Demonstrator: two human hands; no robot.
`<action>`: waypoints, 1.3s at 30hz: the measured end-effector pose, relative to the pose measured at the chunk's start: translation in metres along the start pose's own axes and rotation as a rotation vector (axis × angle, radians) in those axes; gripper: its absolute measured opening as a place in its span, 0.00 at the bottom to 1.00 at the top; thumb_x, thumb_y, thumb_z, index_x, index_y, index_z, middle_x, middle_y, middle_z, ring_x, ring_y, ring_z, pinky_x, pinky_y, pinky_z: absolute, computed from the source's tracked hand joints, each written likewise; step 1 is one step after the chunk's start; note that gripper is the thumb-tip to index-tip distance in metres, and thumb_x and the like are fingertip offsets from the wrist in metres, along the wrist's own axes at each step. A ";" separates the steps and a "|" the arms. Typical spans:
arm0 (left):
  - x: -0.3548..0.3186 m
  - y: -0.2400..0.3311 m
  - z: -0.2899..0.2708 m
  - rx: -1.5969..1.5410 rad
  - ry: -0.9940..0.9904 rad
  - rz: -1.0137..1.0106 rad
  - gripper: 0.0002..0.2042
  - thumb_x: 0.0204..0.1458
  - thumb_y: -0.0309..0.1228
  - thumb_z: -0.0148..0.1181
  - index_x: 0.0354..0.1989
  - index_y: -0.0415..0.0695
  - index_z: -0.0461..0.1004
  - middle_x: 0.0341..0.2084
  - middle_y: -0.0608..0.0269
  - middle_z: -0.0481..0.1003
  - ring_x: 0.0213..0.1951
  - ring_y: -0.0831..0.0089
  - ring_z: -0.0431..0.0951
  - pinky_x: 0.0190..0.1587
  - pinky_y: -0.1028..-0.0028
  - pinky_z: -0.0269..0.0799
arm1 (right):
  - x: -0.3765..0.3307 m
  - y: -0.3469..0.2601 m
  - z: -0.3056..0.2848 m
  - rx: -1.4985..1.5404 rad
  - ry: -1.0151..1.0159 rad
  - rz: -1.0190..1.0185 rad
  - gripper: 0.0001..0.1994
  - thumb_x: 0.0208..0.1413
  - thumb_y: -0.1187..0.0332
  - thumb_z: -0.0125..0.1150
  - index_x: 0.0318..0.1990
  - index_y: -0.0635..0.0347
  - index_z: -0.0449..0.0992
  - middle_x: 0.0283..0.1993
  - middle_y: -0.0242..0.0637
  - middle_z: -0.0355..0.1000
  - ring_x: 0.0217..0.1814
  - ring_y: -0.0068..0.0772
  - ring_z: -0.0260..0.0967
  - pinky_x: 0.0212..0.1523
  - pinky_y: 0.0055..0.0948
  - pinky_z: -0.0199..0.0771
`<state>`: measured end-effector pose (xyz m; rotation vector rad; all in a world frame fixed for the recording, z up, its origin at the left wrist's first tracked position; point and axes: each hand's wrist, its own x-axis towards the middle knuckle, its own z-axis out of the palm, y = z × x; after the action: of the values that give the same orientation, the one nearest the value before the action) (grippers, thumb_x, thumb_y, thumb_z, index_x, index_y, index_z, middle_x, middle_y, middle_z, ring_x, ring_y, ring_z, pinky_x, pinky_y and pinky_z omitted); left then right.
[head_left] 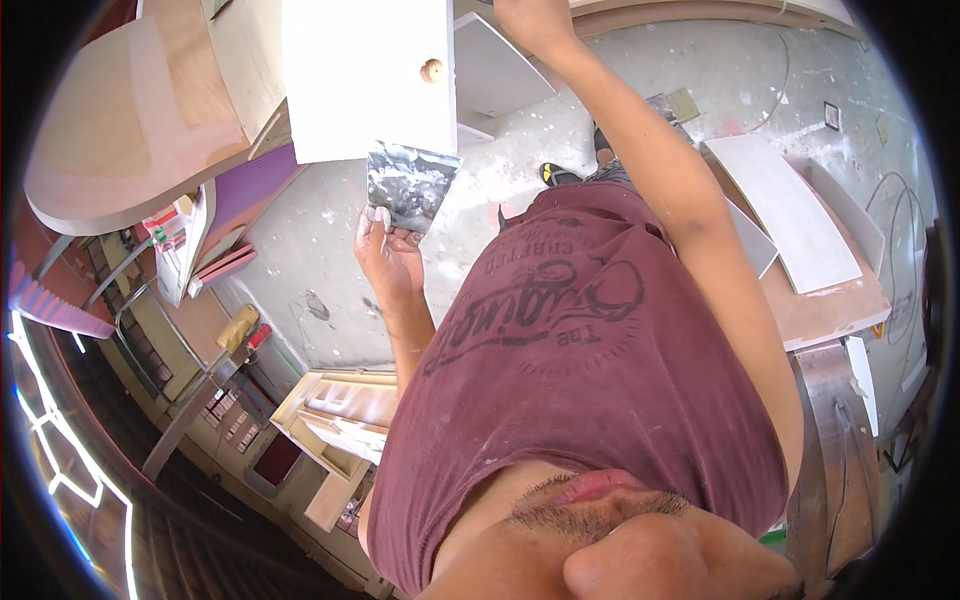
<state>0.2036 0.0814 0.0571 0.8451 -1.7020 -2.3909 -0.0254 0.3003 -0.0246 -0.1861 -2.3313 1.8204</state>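
Observation:
My left hand (390, 255), its fingertips whitened, pinches the lower edge of a dark square sheet (410, 188) smeared with white; whether it is sandpaper or a thin plate I cannot tell. The sheet's upper edge overlaps the lower edge of a white panel (365, 85), which has a small round brown recess (431, 70) near its right side. My right hand (537, 20) is at the top of the view, right of the panel, at the end of my stretched-out arm. The frame cuts off its fingers.
A curved wooden piece (130, 115) stands at the upper left, close to the white panel. On the right, a white board (790, 210) lies across a low wooden surface (830, 310). A wooden drawer-like frame (335, 420) is at the lower left. The grey floor (330, 270) is spattered with white.

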 end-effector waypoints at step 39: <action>0.036 -0.003 0.063 0.037 -0.056 0.147 0.07 0.59 0.27 0.53 0.44 0.41 0.68 0.32 0.69 0.74 0.31 0.80 0.75 0.31 0.77 0.70 | -0.100 -0.064 -0.083 0.247 -0.626 0.011 0.16 0.59 0.77 0.53 0.55 0.58 0.74 0.46 0.46 0.77 0.39 0.21 0.74 0.42 0.26 0.73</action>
<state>0.1441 0.1222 0.0551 0.6391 -1.7675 -2.3136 0.0904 0.3428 0.0511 0.4729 -2.4159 2.4141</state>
